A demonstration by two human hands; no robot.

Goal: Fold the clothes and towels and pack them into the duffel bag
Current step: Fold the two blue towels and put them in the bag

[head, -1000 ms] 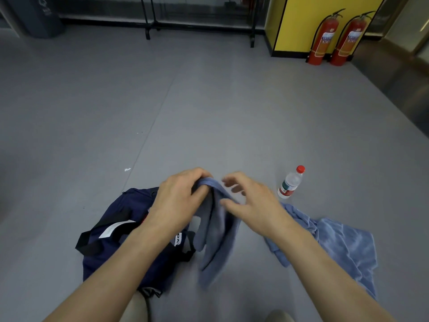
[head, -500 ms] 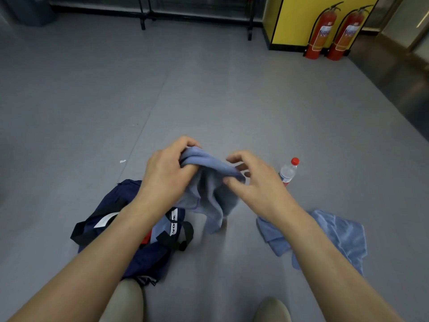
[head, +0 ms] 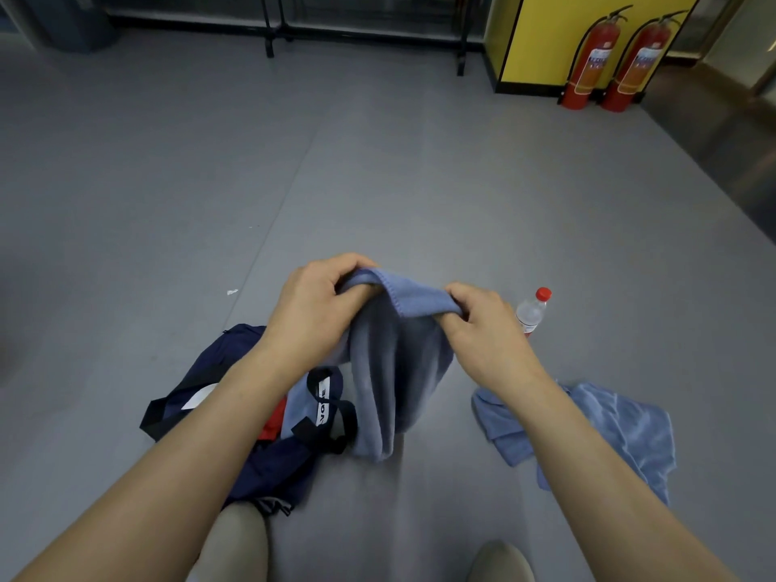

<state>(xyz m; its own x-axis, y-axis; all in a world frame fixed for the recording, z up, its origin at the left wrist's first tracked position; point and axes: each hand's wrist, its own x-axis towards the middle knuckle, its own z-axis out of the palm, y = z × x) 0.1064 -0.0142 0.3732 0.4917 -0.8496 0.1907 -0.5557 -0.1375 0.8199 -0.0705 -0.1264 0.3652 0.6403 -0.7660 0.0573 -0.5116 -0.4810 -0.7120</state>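
Beside 1 duffel bag [head: 230, 355], left hand [head: 313, 306] and right hand [head: 483, 327] pinch 1 towel [head: 399, 367].

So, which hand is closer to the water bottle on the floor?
The right hand, holding the towel just left of the bottle. The left hand grips the towel's other end, farther left, above the duffel bag.

Duffel bag [head: 229, 354]: middle hidden under left forearm [head: 201, 438]; contents unclear apart from a red scrap [head: 275, 420]. 
Left hand [head: 313, 306], right hand [head: 483, 329]: fingertips buried in towel [head: 399, 371] folds. 
Bottle [head: 531, 310]: lower half behind right hand, label unreadable. 
Blue garment [head: 621, 426]: near edge under right forearm [head: 588, 455]; type unclear. 
Fire extinguishers [head: 588, 60]: labels blurred. 
Both forearms cut off by the bottom edge.
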